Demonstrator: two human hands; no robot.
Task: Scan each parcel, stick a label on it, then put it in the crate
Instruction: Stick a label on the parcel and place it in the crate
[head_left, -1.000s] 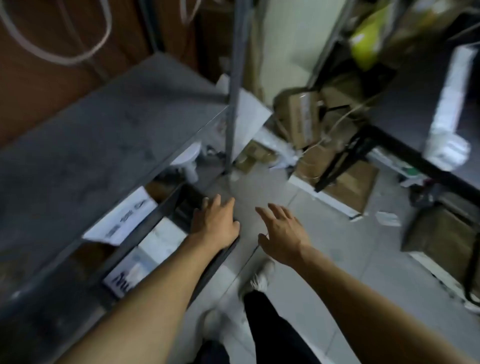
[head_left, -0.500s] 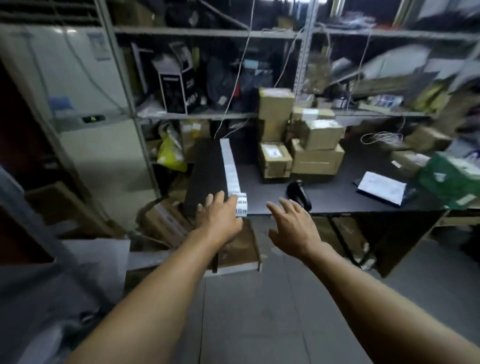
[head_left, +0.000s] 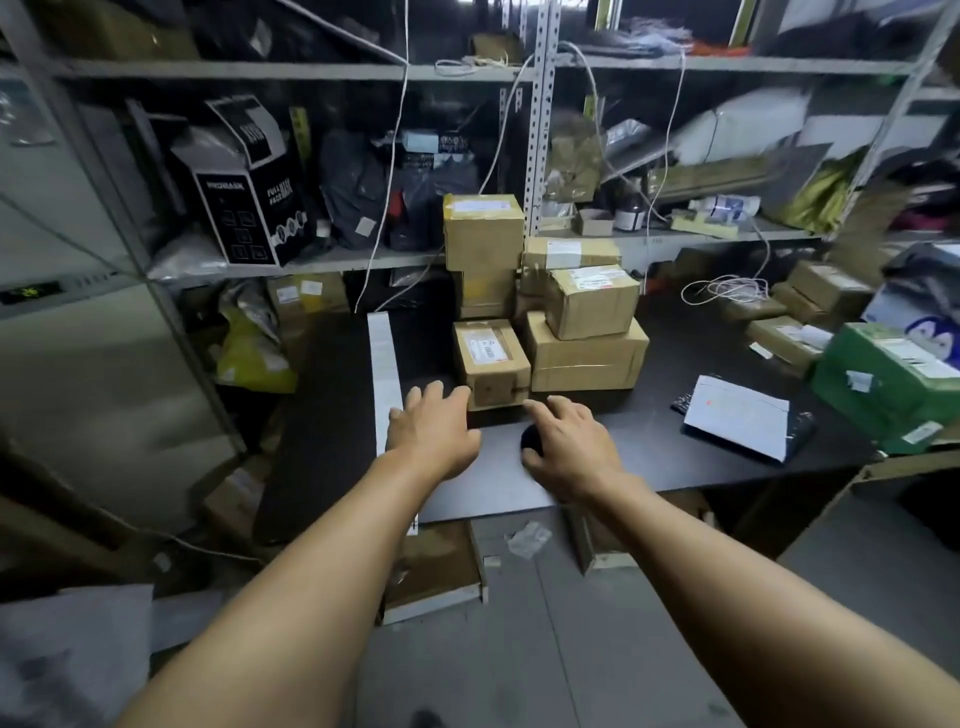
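Both hands now farther forward over the black table (head_left: 649, 457), left hand (head_left: 434, 434) and right hand (head_left: 566, 447) spread, empty.

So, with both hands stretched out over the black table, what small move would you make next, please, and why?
Probably lower the right hand onto the black scanner just under it and take a grip. Both hands are open and hold nothing; the left hand hovers by the label strip, just short of the small front parcel, which needs scanning first.

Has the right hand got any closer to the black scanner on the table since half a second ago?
Yes. The right hand now overlaps the black scanner on the black table.
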